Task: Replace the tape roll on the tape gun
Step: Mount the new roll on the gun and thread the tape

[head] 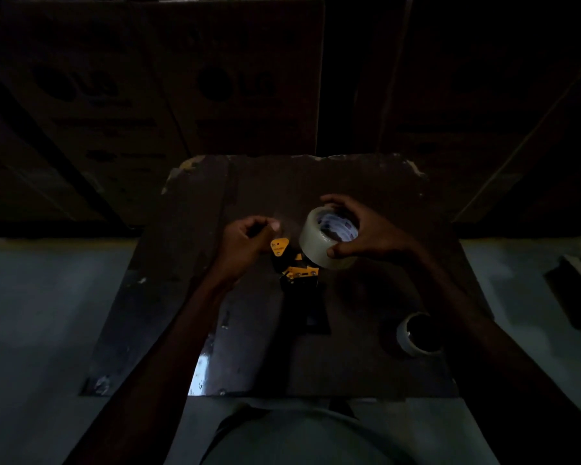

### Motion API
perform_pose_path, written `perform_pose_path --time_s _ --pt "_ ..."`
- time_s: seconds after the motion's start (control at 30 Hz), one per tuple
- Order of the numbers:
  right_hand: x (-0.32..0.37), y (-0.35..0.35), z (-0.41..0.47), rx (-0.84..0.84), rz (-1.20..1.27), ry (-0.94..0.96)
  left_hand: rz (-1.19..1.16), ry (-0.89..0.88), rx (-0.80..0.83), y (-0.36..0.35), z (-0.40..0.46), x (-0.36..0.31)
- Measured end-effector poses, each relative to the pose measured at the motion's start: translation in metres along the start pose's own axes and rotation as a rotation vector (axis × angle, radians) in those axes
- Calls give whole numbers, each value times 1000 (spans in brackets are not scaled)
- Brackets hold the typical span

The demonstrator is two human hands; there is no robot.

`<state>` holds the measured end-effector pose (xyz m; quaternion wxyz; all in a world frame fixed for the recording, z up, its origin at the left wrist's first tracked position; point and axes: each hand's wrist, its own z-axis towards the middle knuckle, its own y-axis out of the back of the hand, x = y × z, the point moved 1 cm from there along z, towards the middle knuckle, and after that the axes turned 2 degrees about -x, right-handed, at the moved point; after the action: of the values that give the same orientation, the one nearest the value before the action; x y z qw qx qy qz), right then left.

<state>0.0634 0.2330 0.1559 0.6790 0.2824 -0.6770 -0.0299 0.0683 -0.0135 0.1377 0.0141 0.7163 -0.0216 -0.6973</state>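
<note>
Clear plastic tape, wound thick on a printed core, makes up the new tape roll (329,237); the right hand (366,229) has it in a clenched grip, thumb on the near rim and fingers curled over the far side, lifted above the bench (168,297) near its centre. The tape gun (296,266), yellow and black, lies on the bench just below the roll, toward seven o'clock from it; its handle seems to run back toward six o'clock, though the dim light hides most of it. The left hand (249,243) sits at nine o'clock from the roll, fingers pinched together, seemingly on the loose tape end, though I cannot tell whether film is truly between them. The roll's axis tilts up and toward the person; the right hand is plainly the nearer to the gun's spindle, so the roll probably has to come down and a little left onto it. An old, nearly spent roll (416,333) rests well apart at four o'clock, near the bench's right edge; open bench lies at six and eight o'clock for moving.
</note>
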Motion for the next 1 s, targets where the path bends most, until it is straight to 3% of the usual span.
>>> perform_pose_path --time_s 0.33,0.7,1.0 --pt "-34 -17 27 33 -263 17 205 -39 -9 6 8 48" --pt "-67 -24 67 97 -480 -38 258 49 -86 2 32 107" --pt "-89 -29 91 169 -541 -135 295 176 -40 5 43 137"
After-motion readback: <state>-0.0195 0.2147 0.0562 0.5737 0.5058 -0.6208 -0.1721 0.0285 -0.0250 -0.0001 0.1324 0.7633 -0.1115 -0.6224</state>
